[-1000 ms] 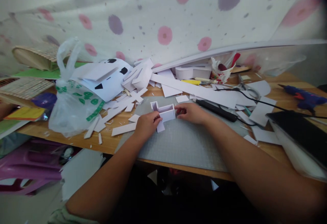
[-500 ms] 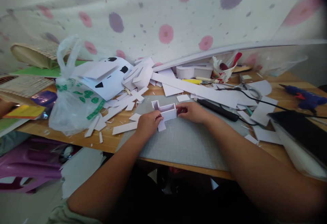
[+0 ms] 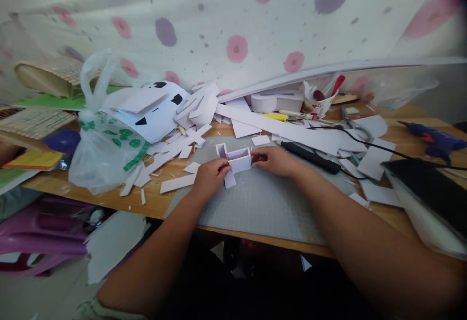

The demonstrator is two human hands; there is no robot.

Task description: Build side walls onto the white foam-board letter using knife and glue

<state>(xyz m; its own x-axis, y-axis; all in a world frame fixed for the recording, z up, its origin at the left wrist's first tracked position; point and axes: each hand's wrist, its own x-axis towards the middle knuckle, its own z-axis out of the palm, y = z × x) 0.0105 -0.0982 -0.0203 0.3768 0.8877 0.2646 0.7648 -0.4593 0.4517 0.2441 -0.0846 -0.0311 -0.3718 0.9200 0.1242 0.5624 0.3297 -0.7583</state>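
A small white foam-board box (image 3: pixel 241 165), open at the top and made of joined walls, stands on the grey cutting mat (image 3: pixel 262 208). My left hand (image 3: pixel 211 176) pinches its left front part, the fingers hiding the corner there. At the other end, my right hand (image 3: pixel 273 160) has bent fingertips against the right wall, closed on that side. A narrow white strip (image 3: pixel 230 180) sticks out toward me beneath the box, close to my left fingers. Just behind the box lies a small white board piece (image 3: pixel 261 140).
White board offcuts (image 3: pixel 178 150) litter the wooden table. A knotted plastic bag (image 3: pixel 105 150) stands left. To the right are a black tool with a cord (image 3: pixel 312 157), scissors (image 3: pixel 359 128), a blue glue gun (image 3: pixel 434 137) and a black-topped object (image 3: pixel 430 193). A cup (image 3: pixel 319 101) stands behind.
My left hand has shifted very slightly left along the box front, showing a little more of the front wall. The right hand and box look almost still.
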